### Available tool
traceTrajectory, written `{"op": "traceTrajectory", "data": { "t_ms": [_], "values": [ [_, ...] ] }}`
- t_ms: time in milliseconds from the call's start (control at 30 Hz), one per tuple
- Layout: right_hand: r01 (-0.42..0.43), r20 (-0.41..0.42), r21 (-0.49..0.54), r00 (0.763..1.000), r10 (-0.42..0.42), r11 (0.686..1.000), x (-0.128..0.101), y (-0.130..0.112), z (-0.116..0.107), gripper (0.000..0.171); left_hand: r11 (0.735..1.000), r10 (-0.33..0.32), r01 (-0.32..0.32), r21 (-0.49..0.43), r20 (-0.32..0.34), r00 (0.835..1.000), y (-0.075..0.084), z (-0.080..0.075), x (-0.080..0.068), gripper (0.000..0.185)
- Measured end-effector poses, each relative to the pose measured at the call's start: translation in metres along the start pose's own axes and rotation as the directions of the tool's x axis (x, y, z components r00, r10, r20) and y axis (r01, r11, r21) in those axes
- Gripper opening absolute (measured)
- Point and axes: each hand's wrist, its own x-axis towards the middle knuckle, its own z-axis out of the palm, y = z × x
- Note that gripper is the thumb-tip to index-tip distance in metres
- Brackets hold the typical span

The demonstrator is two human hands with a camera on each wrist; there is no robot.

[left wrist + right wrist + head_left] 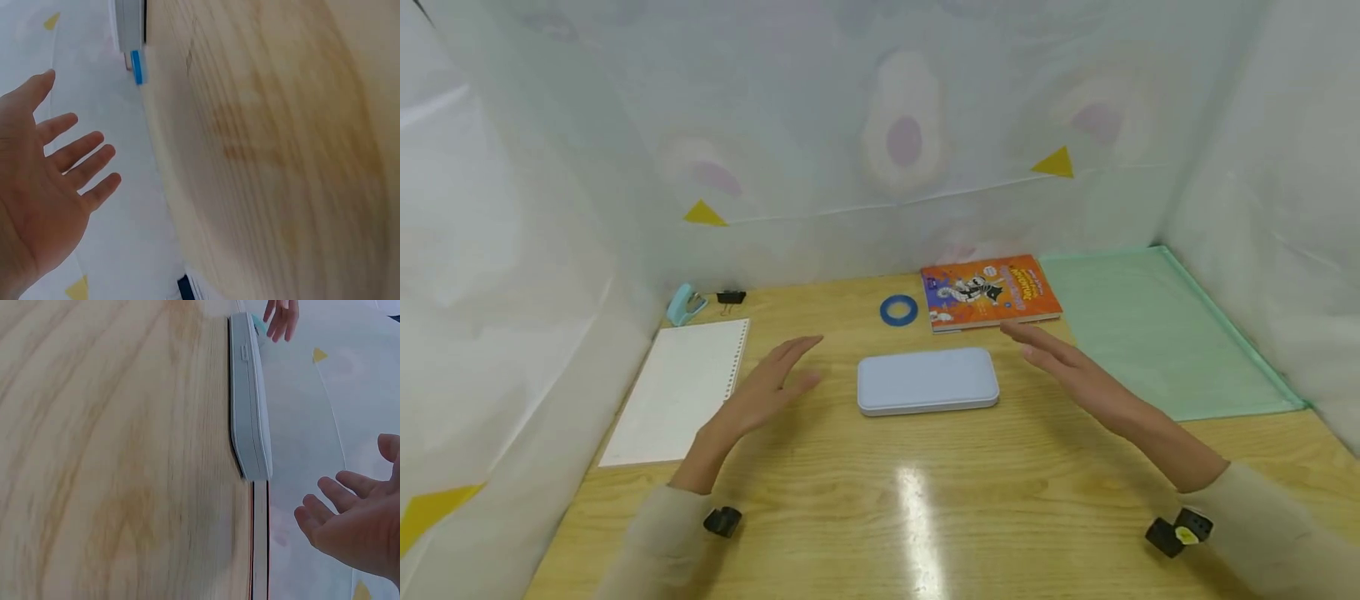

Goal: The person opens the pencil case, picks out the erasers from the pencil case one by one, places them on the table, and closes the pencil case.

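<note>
The light-blue case (928,381), smooth w/ rounded corners, lies flat on the wood table (970,517) between the left hand (767,387) and right hand (1060,360), both wide, holding nothing. Only the head view shows the orange book (988,292) and blue tape ring (898,310), just beyond the right fingers.

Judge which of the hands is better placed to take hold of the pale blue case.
Right, narrowly: the right hand hovers open just off the pale blue case at its right end; the left hand, also open, is farther off.

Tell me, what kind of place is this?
Probably a study desk, screened by white sheets. On the wooden table lie a pencil case between open hands, a notebook and a stapler.
</note>
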Motion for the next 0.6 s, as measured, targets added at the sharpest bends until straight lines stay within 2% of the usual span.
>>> {"op": "traceTrajectory", "data": {
  "t_ms": [167,267,467,600],
  "values": [
    [0.000,0.038,0.046,0.999,-0.002,0.999,0.011,-0.001,0.027,0.051,0.999,0.017,-0.016,-0.036,0.037,0.999,0.012,0.016,0.018,0.062],
    [-0.006,0.052,0.037,0.999,0.004,0.999,0.018,-0.002,0.038,0.052,0.998,0.040,-0.037,-0.051,0.066,0.997,0.020,0.026,0.031,0.064],
    [0.008,0.067,-0.093,0.998,-0.002,0.996,0.035,-0.003,0.054,0.060,0.997,0.077,-0.077,-0.008,0.187,0.979,0.034,0.045,0.050,0.075],
    [0.059,0.128,-0.179,0.991,-0.036,0.982,0.046,0.000,0.061,0.062,0.995,0.075,-0.087,0.040,0.240,0.968,0.041,0.056,0.056,0.082]
  ]
}}
